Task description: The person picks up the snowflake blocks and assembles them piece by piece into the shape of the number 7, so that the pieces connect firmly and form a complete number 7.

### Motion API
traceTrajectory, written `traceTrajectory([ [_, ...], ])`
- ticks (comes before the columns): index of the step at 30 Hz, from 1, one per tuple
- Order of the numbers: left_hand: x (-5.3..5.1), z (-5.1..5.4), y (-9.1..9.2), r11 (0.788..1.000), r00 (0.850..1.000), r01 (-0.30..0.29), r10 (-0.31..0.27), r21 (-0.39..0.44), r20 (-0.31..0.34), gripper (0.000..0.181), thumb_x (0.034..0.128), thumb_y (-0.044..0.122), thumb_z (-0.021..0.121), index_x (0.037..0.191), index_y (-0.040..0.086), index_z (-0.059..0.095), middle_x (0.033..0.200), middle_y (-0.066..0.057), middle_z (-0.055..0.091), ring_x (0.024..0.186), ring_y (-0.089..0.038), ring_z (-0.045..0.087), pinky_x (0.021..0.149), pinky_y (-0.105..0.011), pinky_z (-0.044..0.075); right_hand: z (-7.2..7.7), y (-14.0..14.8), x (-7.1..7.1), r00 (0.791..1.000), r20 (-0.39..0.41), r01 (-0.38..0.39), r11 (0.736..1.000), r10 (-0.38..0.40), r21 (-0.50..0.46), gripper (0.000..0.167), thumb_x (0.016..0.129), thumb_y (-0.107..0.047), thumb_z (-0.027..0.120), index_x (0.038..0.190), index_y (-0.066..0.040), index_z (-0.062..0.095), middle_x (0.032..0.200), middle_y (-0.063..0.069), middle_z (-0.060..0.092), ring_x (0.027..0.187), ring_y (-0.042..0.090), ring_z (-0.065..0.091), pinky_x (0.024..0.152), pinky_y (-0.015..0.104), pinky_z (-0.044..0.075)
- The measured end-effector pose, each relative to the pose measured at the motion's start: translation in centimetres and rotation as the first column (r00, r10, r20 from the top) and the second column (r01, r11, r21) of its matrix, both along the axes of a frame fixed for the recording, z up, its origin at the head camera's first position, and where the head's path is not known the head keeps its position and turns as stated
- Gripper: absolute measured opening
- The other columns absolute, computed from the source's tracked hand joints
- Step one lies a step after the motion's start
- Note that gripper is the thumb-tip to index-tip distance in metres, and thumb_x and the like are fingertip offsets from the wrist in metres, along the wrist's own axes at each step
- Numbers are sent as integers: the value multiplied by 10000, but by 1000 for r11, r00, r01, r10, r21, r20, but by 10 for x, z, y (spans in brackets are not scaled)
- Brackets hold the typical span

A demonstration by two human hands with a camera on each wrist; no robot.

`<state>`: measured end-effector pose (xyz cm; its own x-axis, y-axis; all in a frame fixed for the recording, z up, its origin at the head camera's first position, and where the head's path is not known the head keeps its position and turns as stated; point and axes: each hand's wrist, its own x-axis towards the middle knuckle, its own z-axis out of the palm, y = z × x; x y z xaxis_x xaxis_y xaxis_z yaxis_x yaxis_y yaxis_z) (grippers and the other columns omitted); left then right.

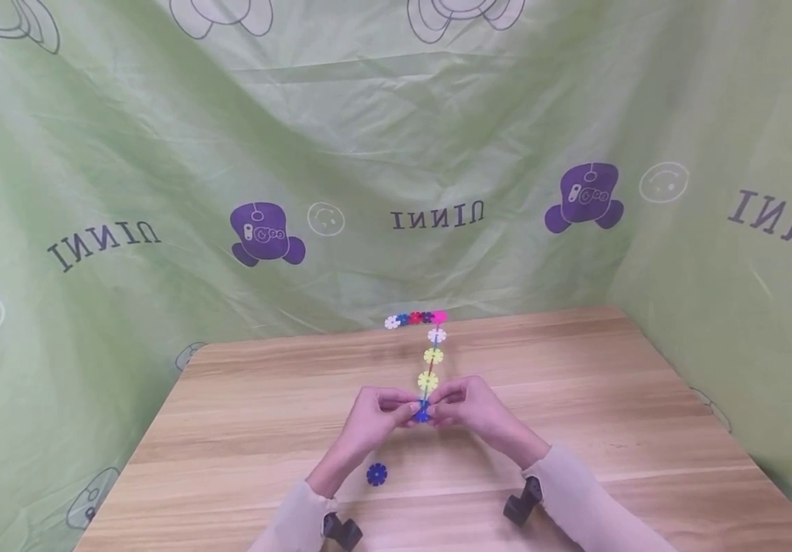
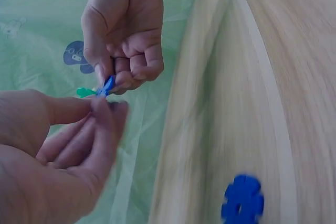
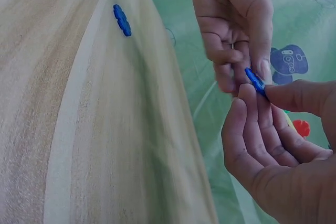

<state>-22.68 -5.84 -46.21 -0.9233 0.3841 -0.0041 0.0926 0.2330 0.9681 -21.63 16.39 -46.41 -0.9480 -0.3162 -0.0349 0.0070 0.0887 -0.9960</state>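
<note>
My left hand and right hand meet over the middle of the table, pinching a blue snowflake disc between them. The disc sits at the near end of a chain of notched snowflake discs; two yellow discs and a white one run away from me to a pink disc. In the left wrist view, a green piece shows beside the pinched blue disc. The right wrist view shows the right thumb on the blue disc. Fingers partly cover the joint.
One loose blue snowflake disc lies on the wooden table, near the left forearm. At the chain's far end, a row turns left through red and blue to a white disc. A green printed cloth hangs behind the table and at its sides.
</note>
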Motion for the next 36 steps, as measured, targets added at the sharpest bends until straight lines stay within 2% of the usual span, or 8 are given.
traceTrajectory([
  [3, 9, -3, -14, 984, 994, 36, -53, -172, -94, 257, 979, 202, 738, 1167, 29, 772, 1109, -152, 807, 985, -292, 781, 855, -345, 660, 0, -1, 0, 1000, 3, 0, 1000, 0, 12, 224, 903, 27, 736, 1100, 126, 697, 991, 191, 795, 896, 295, 794, 892, 483, 656],
  [8, 27, -12, -43, 883, 956, 76, -196, -463, -218, 329, 907, 273, 819, 1133, 37, 777, 1056, -78, 803, 924, -140, 722, 805, -253, 608, 2, 0, -1, 1000, -3, 6, 1000, -6, 30, 203, 921, 6, 725, 1095, 110, 705, 1016, 202, 795, 912, 299, 793, 894, 459, 658],
  [11, 34, -16, -55, 849, 943, 91, -241, -520, -228, 364, 837, 281, 879, 1103, 52, 784, 990, -26, 778, 866, -91, 668, 765, -223, 564, 5, 2, -1, 1000, -12, 18, 999, -17, 40, 197, 929, 3, 715, 1096, 108, 704, 1025, 208, 792, 931, 330, 792, 873, 421, 665],
  [17, 35, -22, -66, 809, 935, 89, -269, -580, -233, 394, 765, 288, 919, 1086, 102, 787, 925, 56, 702, 840, -36, 595, 743, -199, 527, 6, 4, -2, 1000, 9, 12, 999, -13, 38, 202, 933, 1, 714, 1110, 98, 700, 1034, 180, 789, 910, 238, 790, 899, 415, 659],
  [20, 34, -23, -69, 807, 936, 91, -269, -583, -227, 363, 758, 265, 924, 1053, 102, 789, 883, 66, 669, 800, -26, 573, 710, -188, 508, 5, 5, -2, 1000, 17, 7, 1000, -8, 24, 208, 932, 5, 713, 1112, 107, 693, 1028, 170, 788, 906, 224, 788, 921, 454, 650],
  [29, 26, -27, -70, 833, 950, 94, -239, -545, -200, 269, 765, 251, 928, 947, 128, 774, 823, 72, 682, 713, -4, 570, 662, -184, 508, 4, 5, -2, 1000, 9, 14, 1000, -14, 9, 214, 929, 15, 707, 1109, 127, 685, 1006, 149, 788, 890, 232, 789, 924, 494, 644],
  [33, 23, -27, -66, 852, 955, 103, -229, -514, -187, 255, 765, 204, 921, 929, 147, 734, 821, 71, 692, 719, -19, 598, 677, -186, 537, 4, 5, -3, 1000, 11, 27, 1000, -27, 9, 210, 929, 21, 704, 1109, 128, 684, 1005, 162, 788, 890, 248, 791, 916, 487, 647],
  [36, 22, -26, -60, 878, 963, 89, -196, -471, -184, 222, 792, 159, 897, 930, 155, 724, 823, 59, 736, 731, -31, 650, 686, -194, 567, 5, 5, -1, 1000, 11, 29, 1000, -29, 12, 214, 927, 15, 712, 1108, 126, 684, 999, 162, 788, 887, 247, 791, 914, 482, 649],
])
